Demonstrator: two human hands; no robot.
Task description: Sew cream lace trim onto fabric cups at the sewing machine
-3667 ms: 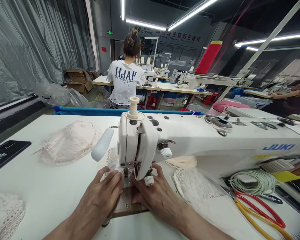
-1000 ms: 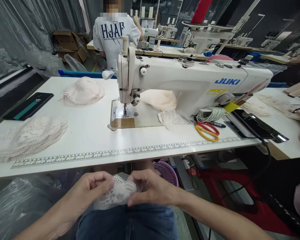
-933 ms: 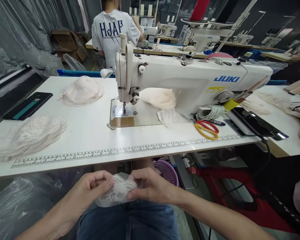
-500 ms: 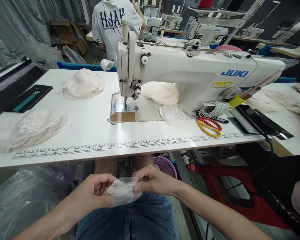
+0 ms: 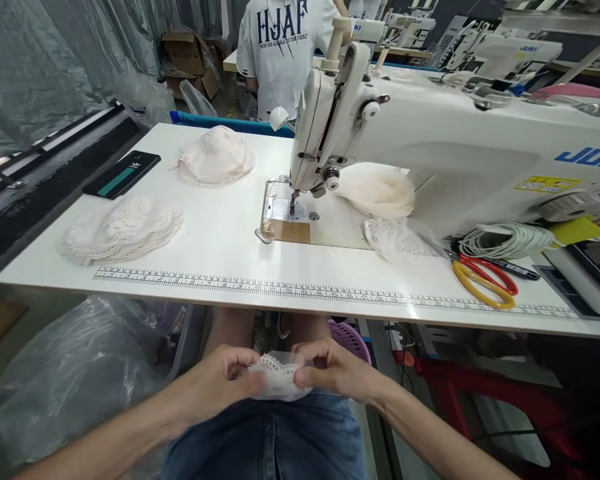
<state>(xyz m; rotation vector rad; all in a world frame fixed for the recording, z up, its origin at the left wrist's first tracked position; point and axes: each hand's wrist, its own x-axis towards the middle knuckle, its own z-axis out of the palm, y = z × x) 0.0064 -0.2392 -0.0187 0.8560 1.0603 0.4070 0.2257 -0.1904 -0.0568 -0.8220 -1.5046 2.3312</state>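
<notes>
Between my hands, low over my lap, is a small piece of white lace fabric (image 5: 279, 379) with a scalloped, dotted edge and a sheer layer. My left hand (image 5: 233, 377) pinches its left end between thumb and fingers. At the right end, my right hand (image 5: 325, 370) grips it the same way, thumb on top. Both hands are below the table's front edge. Above them stands a white sewing machine (image 5: 450, 133), its needle and presser foot over the metal plate, with no fabric under the foot.
On the white table (image 5: 220, 247) lie two stacks of pale fabric cups, a lace stack (image 5: 125, 230) and a plainer stack (image 5: 216, 157), beside a black phone-like case (image 5: 123, 175). Scissors (image 5: 485, 283), coiled cord (image 5: 507, 239) and lace (image 5: 397, 239) lie right. Ahead, a person (image 5: 285, 53) has their back turned.
The camera view has swung left, so the table and machine appear farther right. My hands still hold the lace fabric over my lap, with little change in grip.
</notes>
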